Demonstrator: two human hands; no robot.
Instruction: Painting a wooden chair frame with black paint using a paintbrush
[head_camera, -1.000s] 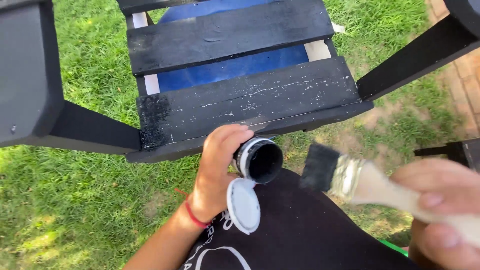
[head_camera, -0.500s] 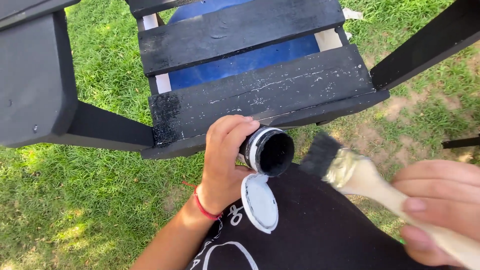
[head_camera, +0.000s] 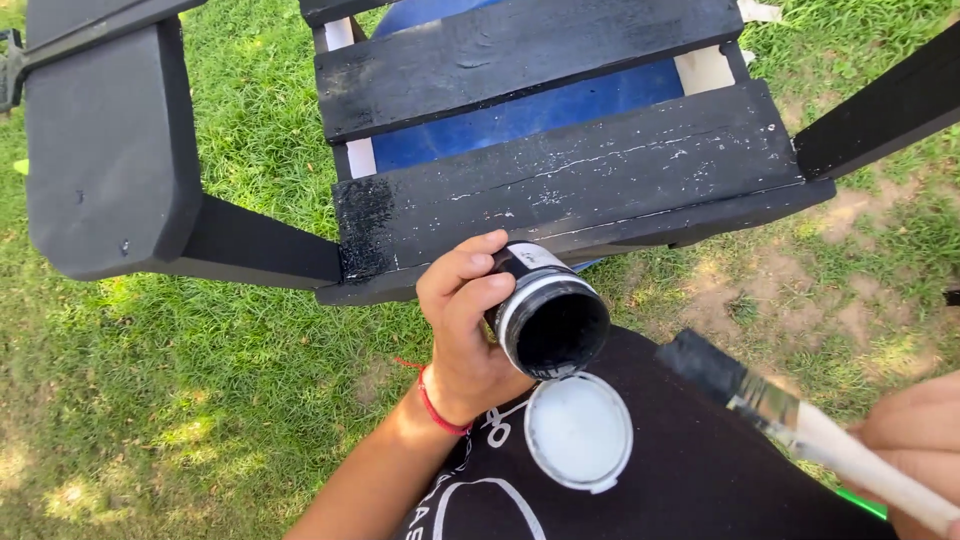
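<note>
Paint jar (head_camera: 550, 320) in left hand (head_camera: 465, 330)

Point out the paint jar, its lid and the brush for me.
paint jar (head_camera: 552, 325), head view, on its dark open mouth.
lid (head_camera: 579, 431), head view, on its white inner face.
brush (head_camera: 712, 370), head view, on the black bristles.

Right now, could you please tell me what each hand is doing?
Left hand: closed around the small open jar of black paint.
Right hand: closed on the handle of the paintbrush.
</note>
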